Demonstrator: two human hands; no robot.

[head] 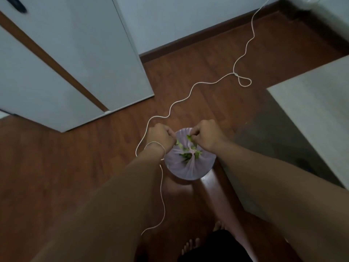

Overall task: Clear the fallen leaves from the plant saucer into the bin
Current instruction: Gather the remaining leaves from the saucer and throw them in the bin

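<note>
A small round bin [189, 172] lined with a pale purple bag stands on the wooden floor below me. Green leaves [188, 155] lie inside the bag, near its gathered middle. My left hand [160, 137] pinches the bag's edge at the left of the rim. My right hand [205, 135] pinches the bag's edge at the far right of the rim, with a green leaf piece showing by its fingers. The plant saucer is not in view.
A thin white cord [190, 93] snakes across the floor and loops over my left wrist. A white cabinet [75, 63] stands at the left, a pale table [317, 114] at the right. My bare feet [190, 244] are near the bottom edge.
</note>
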